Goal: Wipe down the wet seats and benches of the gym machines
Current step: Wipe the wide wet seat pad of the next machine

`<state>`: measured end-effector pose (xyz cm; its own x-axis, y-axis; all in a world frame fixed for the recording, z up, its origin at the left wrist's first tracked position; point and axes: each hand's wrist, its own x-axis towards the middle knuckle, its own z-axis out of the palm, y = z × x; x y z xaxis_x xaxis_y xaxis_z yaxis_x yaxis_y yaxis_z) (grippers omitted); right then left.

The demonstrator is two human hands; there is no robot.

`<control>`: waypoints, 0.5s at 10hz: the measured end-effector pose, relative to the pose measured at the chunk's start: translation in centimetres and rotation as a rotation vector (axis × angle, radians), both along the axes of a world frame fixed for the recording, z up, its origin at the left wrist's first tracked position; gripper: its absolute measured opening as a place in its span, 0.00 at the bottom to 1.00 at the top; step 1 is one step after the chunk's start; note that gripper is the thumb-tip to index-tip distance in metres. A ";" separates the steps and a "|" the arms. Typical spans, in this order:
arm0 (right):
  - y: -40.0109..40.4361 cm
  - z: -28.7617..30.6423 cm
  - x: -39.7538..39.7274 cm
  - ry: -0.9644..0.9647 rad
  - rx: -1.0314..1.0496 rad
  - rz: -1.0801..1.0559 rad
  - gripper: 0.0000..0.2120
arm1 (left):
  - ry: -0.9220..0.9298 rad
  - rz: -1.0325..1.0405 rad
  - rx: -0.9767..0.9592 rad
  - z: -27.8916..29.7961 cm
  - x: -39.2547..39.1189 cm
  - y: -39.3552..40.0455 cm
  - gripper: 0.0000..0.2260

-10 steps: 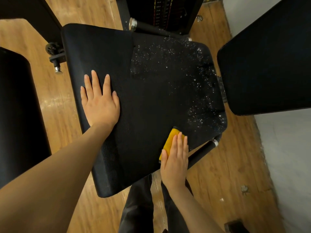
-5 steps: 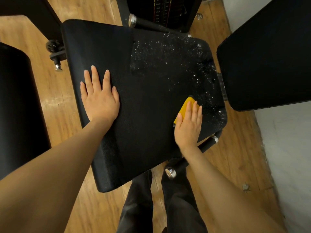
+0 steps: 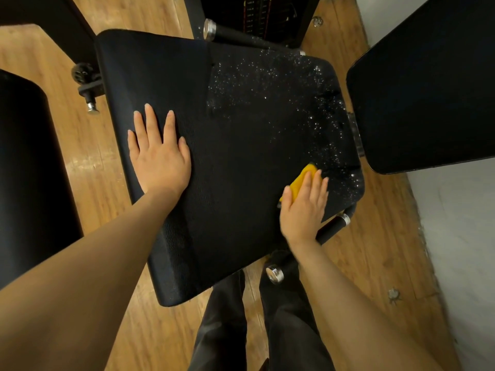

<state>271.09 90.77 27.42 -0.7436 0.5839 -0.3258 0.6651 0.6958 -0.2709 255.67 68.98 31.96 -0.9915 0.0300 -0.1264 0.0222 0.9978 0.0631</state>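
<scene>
Nearest you, your dark trousers (image 3: pixel 267 330) stand on the wood floor (image 3: pixel 375 250) at 6 o'clock, below the black padded seat (image 3: pixel 241 170). A chrome-capped black handle (image 3: pixel 308 247) juts out from under the seat's near right edge.

Your right hand (image 3: pixel 304 207) lies flat, fingers straight and together, pressing a yellow cloth (image 3: pixel 301 180) onto the seat at about 4 o'clock of the pad; that grip is open-palmed, not curled, and only the cloth's far end shows past your fingertips. Your left hand (image 3: pixel 158 153) rests flat at 9 o'clock of the pad, fingers spread and holding nothing.

The seat is textured black vinyl. Its left and near parts look matte and dry; glinting water droplets (image 3: pixel 281 87) speckle the far right part, from 12 round to 4 o'clock, reaching just beside the cloth.

Farther off, a second black pad (image 3: pixel 428 89) sits at 2 o'clock, another (image 3: pixel 24 170) at 9 o'clock, and a weight stack (image 3: pixel 257 14) at 12.
</scene>
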 end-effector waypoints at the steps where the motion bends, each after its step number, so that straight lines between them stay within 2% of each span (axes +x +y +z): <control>1: 1.9 -0.5 -1.8 0.002 -0.004 -0.069 0.32 | 0.006 -0.005 0.010 0.0 -0.1 0.0 0.24; 3: -6.3 1.5 2.4 0.059 -0.034 -0.229 0.32 | 0.010 -0.006 0.010 -0.1 0.0 0.0 0.24; 4: -8.8 1.9 3.8 0.043 -0.058 -0.244 0.34 | 0.005 -0.003 0.007 0.0 0.0 0.0 0.24; 5: -6.4 1.1 3.0 0.041 -0.080 -0.252 0.34 | -0.002 -0.002 0.003 0.0 0.0 0.1 0.23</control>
